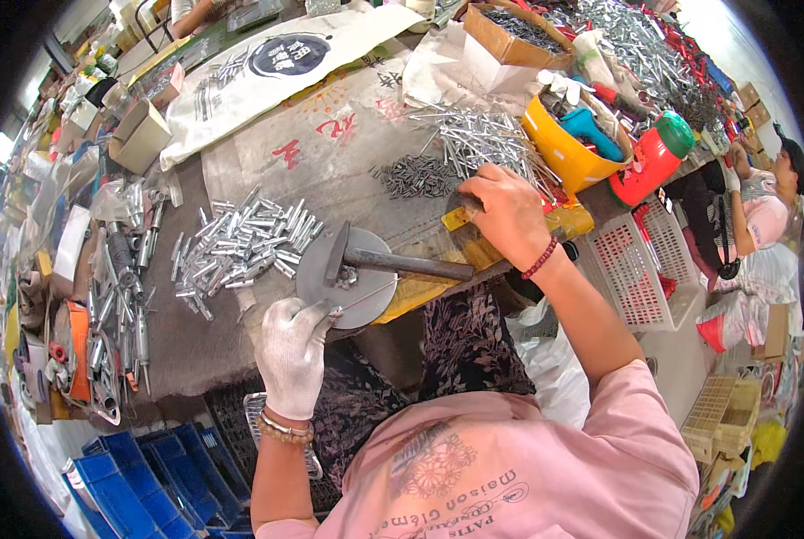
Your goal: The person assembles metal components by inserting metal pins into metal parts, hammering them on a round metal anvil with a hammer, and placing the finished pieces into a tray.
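Observation:
My left hand [292, 350], in a white glove, pinches one end of a thin metal rod [369, 296]. The rod's other end reaches over a round grey metal plate [366, 311] at the table's front edge. Lying across that plate is a hammer [402, 261], its handle pointing right; small bits sit beside its head. My right hand [509, 216], bare, is bent down at the right edge of a pile of small dark metal pieces [415, 177]. Its fingers are curled and their tips partly hidden, so anything between them does not show. Behind it lies a heap of long thin rods [487, 139].
Silver metal tubes [240, 247] are heaped left of the plate. A yellow container [568, 148] holding a teal-handled tool and a red bottle with a green cap [655, 160] stand right. A white plastic crate [631, 269] is below the table's right side. Another person [761, 198] sits far right.

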Action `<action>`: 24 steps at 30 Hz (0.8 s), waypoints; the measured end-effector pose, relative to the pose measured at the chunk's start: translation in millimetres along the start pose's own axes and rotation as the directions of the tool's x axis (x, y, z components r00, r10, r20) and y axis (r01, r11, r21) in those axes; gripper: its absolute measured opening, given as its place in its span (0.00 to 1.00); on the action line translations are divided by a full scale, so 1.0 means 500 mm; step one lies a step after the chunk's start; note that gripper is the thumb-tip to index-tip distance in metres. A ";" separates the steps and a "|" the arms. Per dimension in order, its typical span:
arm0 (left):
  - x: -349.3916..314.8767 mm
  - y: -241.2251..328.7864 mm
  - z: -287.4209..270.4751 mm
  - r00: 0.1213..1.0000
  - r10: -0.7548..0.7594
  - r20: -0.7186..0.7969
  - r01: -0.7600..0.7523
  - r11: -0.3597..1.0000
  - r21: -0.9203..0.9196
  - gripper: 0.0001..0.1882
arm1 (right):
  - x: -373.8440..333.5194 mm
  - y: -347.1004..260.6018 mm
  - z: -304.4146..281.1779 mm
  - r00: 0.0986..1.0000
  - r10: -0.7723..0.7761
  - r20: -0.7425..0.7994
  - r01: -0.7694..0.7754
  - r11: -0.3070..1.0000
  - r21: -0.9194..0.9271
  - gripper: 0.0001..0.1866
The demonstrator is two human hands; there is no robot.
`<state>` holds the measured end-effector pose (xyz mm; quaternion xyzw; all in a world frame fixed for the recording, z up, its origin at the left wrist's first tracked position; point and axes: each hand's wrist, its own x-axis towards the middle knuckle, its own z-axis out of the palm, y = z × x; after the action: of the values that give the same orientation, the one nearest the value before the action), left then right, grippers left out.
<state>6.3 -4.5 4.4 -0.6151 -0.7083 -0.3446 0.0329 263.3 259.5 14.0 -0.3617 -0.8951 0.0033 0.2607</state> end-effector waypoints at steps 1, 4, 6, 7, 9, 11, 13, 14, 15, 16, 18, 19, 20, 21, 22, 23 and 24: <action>0.000 0.000 0.000 1.000 -0.002 0.000 0.002 1.000 0.001 0.12 | 0.004 0.000 0.002 0.999 -0.021 0.037 0.023 0.999 -0.032 0.12; 0.002 0.001 -0.001 1.000 -0.017 0.012 0.017 1.000 -0.009 0.12 | 0.019 0.012 0.011 0.996 -0.030 0.090 0.034 0.998 -0.044 0.12; 0.004 0.002 -0.005 1.000 -0.018 0.026 0.018 1.000 -0.005 0.12 | 0.028 0.012 0.012 0.994 -0.046 0.102 0.048 0.999 -0.015 0.12; 0.003 0.000 -0.004 1.000 0.001 0.012 -0.001 1.000 0.001 0.11 | 0.034 0.010 0.012 0.993 -0.049 0.103 0.054 0.997 -0.047 0.11; 0.005 -0.002 0.004 1.000 -0.002 0.011 0.002 1.000 0.007 0.11 | 0.034 0.012 0.014 0.995 -0.073 0.073 0.078 0.995 -0.069 0.09; 0.005 0.001 -0.003 1.000 0.009 0.008 -0.009 1.000 0.009 0.12 | 0.035 -0.044 0.004 0.992 -0.093 0.086 0.081 0.989 0.127 0.09; 0.001 -0.003 0.003 1.000 -0.010 0.001 0.010 1.000 -0.002 0.12 | 0.017 -0.109 -0.008 0.979 -0.184 0.090 0.134 0.909 0.393 0.08; -0.001 -0.003 0.004 1.000 -0.016 -0.002 0.016 1.000 -0.018 0.12 | 0.010 -0.148 -0.010 0.953 -0.290 0.083 0.216 0.848 0.484 0.09; 0.001 -0.002 0.005 1.000 -0.022 0.001 0.023 1.000 -0.012 0.12 | 0.001 -0.186 -0.010 0.942 -0.324 0.092 0.232 0.822 0.521 0.09; 0.000 -0.003 0.006 1.000 -0.028 -0.002 0.028 1.000 -0.007 0.12 | -0.004 -0.217 -0.009 0.928 -0.361 0.097 0.250 0.791 0.558 0.09; -0.003 -0.006 0.009 1.000 -0.019 -0.011 0.019 1.000 -0.004 0.13 | -0.008 -0.251 0.002 0.919 -0.379 0.106 0.247 0.765 0.594 0.11; -0.002 -0.005 0.009 1.000 -0.024 -0.013 0.024 1.000 -0.001 0.13 | -0.009 -0.260 0.008 0.913 -0.392 0.117 0.239 0.743 0.625 0.13; 0.000 -0.003 0.008 0.999 -0.033 0.003 0.033 0.999 0.003 0.13 | -0.009 -0.264 0.013 0.911 -0.396 0.117 0.242 0.741 0.627 0.13; 0.000 -0.002 0.007 0.999 -0.044 0.019 0.044 0.999 0.008 0.13 | -0.006 -0.268 0.020 0.901 -0.415 0.124 0.260 0.747 0.611 0.11; 0.000 -0.002 0.006 0.999 -0.049 0.015 0.049 0.999 0.011 0.13 | -0.003 -0.272 0.024 0.892 -0.433 0.131 0.279 0.754 0.594 0.09; -0.002 -0.003 0.005 0.999 -0.040 0.007 0.040 0.999 0.008 0.13 | -0.001 -0.276 0.026 0.889 -0.439 0.131 0.283 0.751 0.596 0.09; -0.002 -0.004 0.006 1.000 -0.031 -0.002 0.031 1.000 0.002 0.13 | 0.001 -0.277 0.027 0.887 -0.441 0.134 0.282 0.749 0.600 0.09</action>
<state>5.9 -3.8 0.5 -0.6038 -0.7180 -0.3451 0.0289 167.1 159.8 29.6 -0.0822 -0.9331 0.2657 0.2282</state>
